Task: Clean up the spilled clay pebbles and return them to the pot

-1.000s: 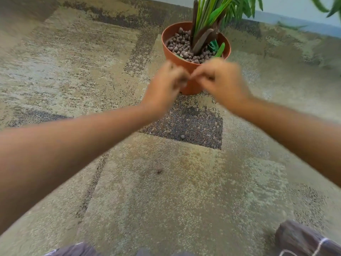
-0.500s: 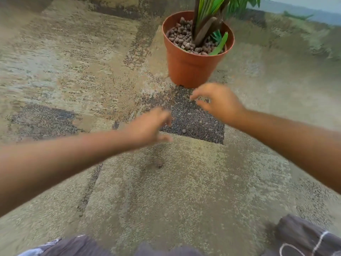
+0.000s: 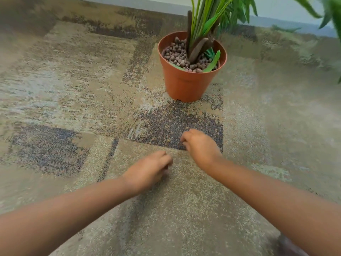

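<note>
A terracotta pot [image 3: 186, 85] stands upright on the carpet, filled with brown clay pebbles [image 3: 175, 54] around a green plant [image 3: 203, 21]. My left hand [image 3: 151, 169] is down on the beige carpet in front of the pot, fingers curled toward the floor. My right hand [image 3: 201, 145] rests at the near edge of a dark carpet patch [image 3: 166, 126], fingers bunched at the floor. Both hands are blurred. Their fingertips hide whatever lies under them, and I see no loose pebble on the carpet around them.
Patterned beige and dark carpet [image 3: 73, 89] covers the floor. A grey baseboard and pale wall [image 3: 147, 4] run along the back. Leaves of another plant [image 3: 332, 13] hang in at the top right.
Both hands dropped from the pot's rim to the carpet. The two loose pebbles seen earlier on the floor are now covered by the fingertips.
</note>
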Demonstrator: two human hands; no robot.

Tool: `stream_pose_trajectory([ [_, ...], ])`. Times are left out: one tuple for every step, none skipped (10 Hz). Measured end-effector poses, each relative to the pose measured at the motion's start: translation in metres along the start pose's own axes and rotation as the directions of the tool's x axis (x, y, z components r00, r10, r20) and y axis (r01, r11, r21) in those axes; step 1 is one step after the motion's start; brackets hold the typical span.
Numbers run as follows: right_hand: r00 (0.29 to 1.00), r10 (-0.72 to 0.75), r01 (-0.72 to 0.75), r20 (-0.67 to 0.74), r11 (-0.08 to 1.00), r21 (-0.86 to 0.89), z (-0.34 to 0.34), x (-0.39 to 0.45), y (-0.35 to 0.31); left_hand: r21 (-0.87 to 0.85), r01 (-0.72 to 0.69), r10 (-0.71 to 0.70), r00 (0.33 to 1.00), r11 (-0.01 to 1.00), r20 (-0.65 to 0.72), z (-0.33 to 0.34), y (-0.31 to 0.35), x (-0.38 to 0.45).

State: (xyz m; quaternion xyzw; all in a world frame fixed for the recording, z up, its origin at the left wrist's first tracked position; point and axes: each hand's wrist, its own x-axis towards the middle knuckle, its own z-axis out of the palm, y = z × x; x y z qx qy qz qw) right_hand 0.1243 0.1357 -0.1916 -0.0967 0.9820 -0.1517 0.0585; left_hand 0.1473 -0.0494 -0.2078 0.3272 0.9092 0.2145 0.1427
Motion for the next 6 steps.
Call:
stream_pose_trajectory([
  [0.991, -0.044, 0.047, -0.125, 0.999, 0.017, -0.03, 0.016, 0.0, -0.044, 0.034, -0.041, 0.985, 0.998, -0.165, -0.03, 0.007, 0.029],
  [0.924, -0.125, 0.13, -0.362, 0.991, -0.01, -0.093, 0.056, 0.005, -0.112, 0.008, -0.06, 0.882, 0.994, -0.468, -0.088, 0.022, 0.088],
  [0.894, -0.065, 0.091, -0.444, 0.995, 0.038, -0.129, 0.085, 0.007, -0.225, 0.043, -0.174, 0.779, 0.973, -0.603, -0.125, 0.029, 0.126],
  [0.909, 0.045, -0.047, -0.415, 0.999, 0.006, -0.158, 0.114, 0.014, -0.429, 0.099, -0.366, 0.711, 0.898, -0.601, -0.165, 0.025, 0.159],
  [0.893, 0.006, -0.024, -0.451, 0.999, -0.035, -0.161, 0.112, 0.017, -0.4, 0.154, -0.388, 0.688, 0.904, -0.613, -0.168, 0.009, 0.152],
  [0.837, -0.325, 0.274, -0.44, 0.945, -0.178, -0.119, 0.081, 0.009, -0.202, 0.341, -0.389, 0.678, 0.918, -0.623, -0.108, -0.006, 0.107],
])
